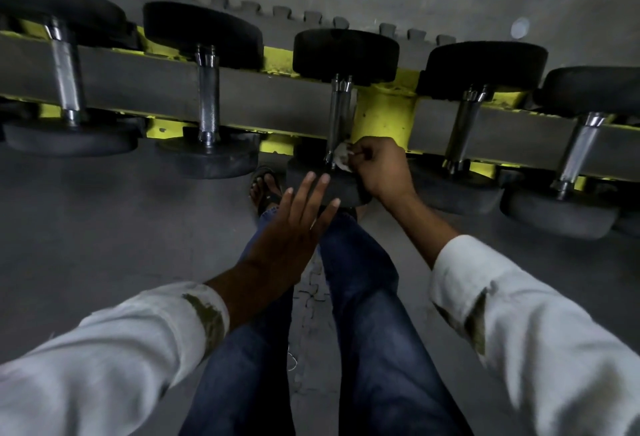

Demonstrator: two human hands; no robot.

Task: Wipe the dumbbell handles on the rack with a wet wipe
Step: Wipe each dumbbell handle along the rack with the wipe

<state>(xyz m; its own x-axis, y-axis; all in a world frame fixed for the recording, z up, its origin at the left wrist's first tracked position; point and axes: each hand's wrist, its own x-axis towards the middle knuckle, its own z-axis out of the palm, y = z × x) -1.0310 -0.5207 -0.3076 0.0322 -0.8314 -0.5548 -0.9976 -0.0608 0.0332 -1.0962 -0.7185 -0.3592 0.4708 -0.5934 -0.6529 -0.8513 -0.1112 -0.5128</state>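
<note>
Several black dumbbells with chrome handles lie across a yellow and grey rack (384,113). My right hand (379,167) pinches a small white wet wipe (343,155) against the near end of the middle dumbbell's handle (337,113). My left hand (294,224) hovers flat with straight fingers just in front of that dumbbell's near weight (332,186), holding nothing. The wipe is partly hidden by my fingers.
Other dumbbell handles sit to the left (207,96) and right (462,127) on the same rack. My jeans-clad legs and a sandalled foot (265,189) stand on grey floor mats below the rack. A pale wall rises behind it.
</note>
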